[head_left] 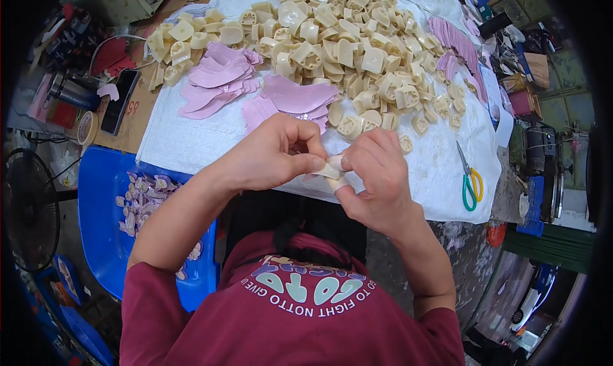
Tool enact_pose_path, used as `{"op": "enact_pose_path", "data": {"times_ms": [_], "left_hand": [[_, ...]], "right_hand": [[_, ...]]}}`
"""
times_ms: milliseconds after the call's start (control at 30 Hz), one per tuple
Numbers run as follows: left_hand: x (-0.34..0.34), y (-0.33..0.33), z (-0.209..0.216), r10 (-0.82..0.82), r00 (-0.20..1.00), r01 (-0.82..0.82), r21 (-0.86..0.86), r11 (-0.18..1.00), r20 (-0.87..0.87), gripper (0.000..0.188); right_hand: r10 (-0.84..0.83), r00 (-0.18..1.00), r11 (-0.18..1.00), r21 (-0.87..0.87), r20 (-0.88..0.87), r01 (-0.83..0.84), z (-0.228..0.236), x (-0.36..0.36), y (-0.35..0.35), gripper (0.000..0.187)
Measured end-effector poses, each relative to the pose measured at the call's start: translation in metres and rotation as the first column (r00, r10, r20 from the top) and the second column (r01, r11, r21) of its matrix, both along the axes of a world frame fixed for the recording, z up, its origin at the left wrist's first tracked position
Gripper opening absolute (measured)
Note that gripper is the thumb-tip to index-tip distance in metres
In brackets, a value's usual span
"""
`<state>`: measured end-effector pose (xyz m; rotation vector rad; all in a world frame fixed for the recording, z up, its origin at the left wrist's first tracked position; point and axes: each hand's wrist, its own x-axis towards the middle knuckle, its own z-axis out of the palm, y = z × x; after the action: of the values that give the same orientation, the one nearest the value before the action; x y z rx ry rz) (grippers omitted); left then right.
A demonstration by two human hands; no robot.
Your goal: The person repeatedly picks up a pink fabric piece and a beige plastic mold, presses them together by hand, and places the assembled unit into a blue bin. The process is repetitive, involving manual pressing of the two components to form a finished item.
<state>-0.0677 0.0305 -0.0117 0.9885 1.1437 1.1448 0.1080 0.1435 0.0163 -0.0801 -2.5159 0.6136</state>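
Over the table's near edge, my two hands meet around a small cream plastic piece [330, 172], which looks like a shoe heel. My left hand [274, 152] pinches its left side with thumb and forefinger. From the right, my right hand [378, 177] grips it, with pale wraps on its thumb and a fingertip. A sliver of pink shows beside the piece; most of it is hidden by my fingers. Just beyond my hands lie pink cut sheets [295, 96] in a fanned stack, and another pink stack [219, 78] sits further left.
A large heap of cream heels [345, 43] covers the far middle of the white cloth [440, 174]. Scissors [471, 181] with green and yellow handles lie at right. Left are a phone [120, 101], a tape roll [87, 128] and a blue tub [102, 238] holding pink-covered pieces [143, 197].
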Motion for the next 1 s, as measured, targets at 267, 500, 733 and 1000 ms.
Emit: {"op": "enact_pose_path", "data": {"times_ms": [267,500,733,1000], "left_hand": [[0.022,-0.005,-0.01,0.273,0.781,-0.255,-0.112,0.96,0.562,0.019],[0.038,-0.006,-0.03,0.409,0.896,-0.444,0.283,0.85,0.175,0.013],[0.022,0.002,-0.017,0.344,0.928,-0.271,0.373,0.887,-0.143,0.007],[0.05,-0.02,-0.004,0.444,0.868,-0.494,0.313,0.811,0.222,0.015]], "right_hand": [[-0.171,0.977,0.544,-0.815,0.128,0.202,-0.022,0.008,-0.006,0.019],[-0.24,0.96,0.486,-0.839,0.144,0.247,-0.033,0.006,-0.017,0.018],[-0.181,0.955,0.512,-0.806,0.236,0.296,-0.03,0.007,-0.003,0.02],[-0.127,0.992,0.956,-0.263,0.026,0.129,-0.005,0.004,-0.002,0.024]]}}
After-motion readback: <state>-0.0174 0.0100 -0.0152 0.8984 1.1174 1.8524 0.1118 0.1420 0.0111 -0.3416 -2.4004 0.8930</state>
